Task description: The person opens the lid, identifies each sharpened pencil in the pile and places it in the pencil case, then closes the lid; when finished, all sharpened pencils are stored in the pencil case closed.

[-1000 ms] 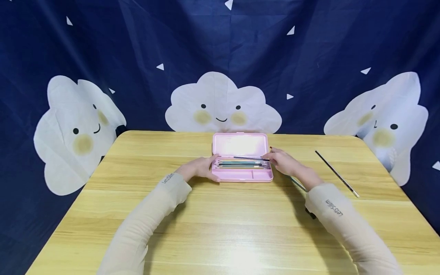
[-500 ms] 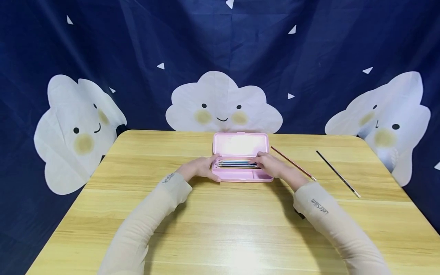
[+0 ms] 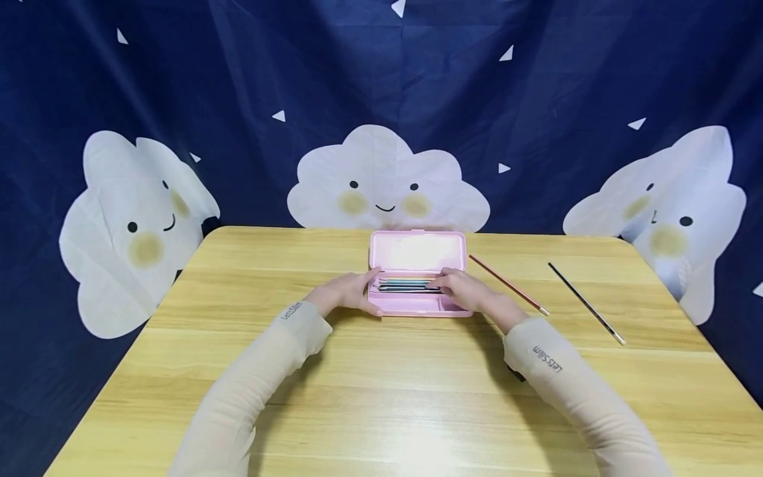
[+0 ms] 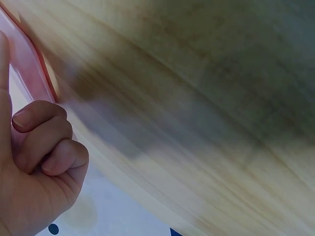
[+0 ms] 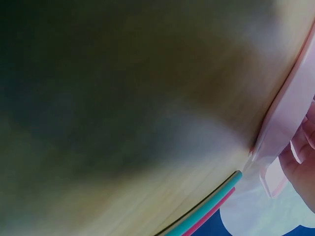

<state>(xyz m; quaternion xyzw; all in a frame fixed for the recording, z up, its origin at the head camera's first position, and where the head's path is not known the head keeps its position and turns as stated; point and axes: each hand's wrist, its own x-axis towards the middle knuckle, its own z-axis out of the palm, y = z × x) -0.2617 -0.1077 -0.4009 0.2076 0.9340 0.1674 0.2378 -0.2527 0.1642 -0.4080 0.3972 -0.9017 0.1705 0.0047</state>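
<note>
An open pink pencil case [image 3: 426, 314] stands near the table's far edge, lid raised at the back. Several pencils [image 3: 402, 285] lie lengthwise in its rear compartment. My left hand [image 3: 344, 291] grips the case's left end, thumb at the front corner and a finger further back. In the left wrist view, that hand's [image 4: 44, 162] other fingers are curled beside the pink wall [image 4: 29, 69]. My right hand [image 3: 467, 289] reaches over the right end, its fingertips down on the pencils, covering their ends. I cannot tell whether it pinches one.
To the right of the case lie a red pencil [image 3: 507, 282] and, farther out, a black pencil [image 3: 584, 301] with a white end. A teal pencil [image 5: 206, 209] shows in the right wrist view below the case. A dark blue cloud-patterned curtain [image 3: 250, 79] hangs behind the table [image 3: 357, 397].
My right hand has laid a dark pencil in the case and moved left over the pencils, then slightly towards me. The red pencil is now uncovered. The left hand keeps its place.
</note>
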